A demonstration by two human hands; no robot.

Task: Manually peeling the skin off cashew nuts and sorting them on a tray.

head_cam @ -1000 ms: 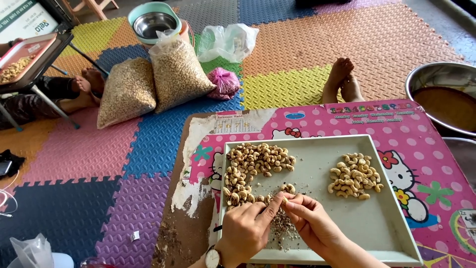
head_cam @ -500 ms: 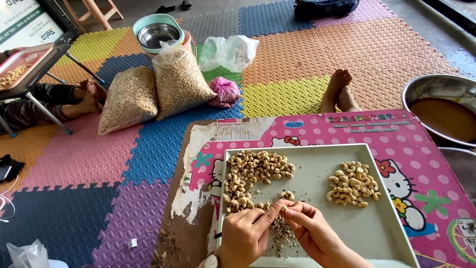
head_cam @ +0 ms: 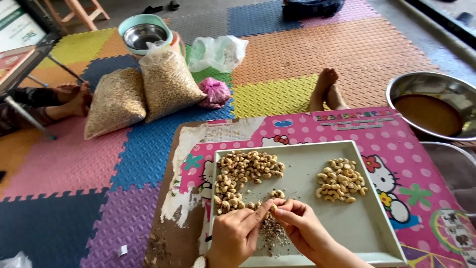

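Both hands meet over the near part of a pale square tray that lies on a pink cartoon-printed worktop. The left hand and right hand come together at the fingertips, and each grip is pressed onto one small cashew held between them, just above the tray floor. Below the fingers lies a heap of dark skins.

On the tray's left side sits a large pile of browner nuts, reaching from the far edge down to the hands. On the right side, well apart from it, lies a smaller pile of paler nuts.

Beyond the worktop is a floor of coloured foam mats. Two full clear bags of nuts lean together there, with a steel bowl in a teal tub behind them, a crumpled clear bag and a small pink bag beside them. A bare foot rests past the worktop's far edge. A wide steel basin with brown contents stands at the right. Another person's foot shows at the left.
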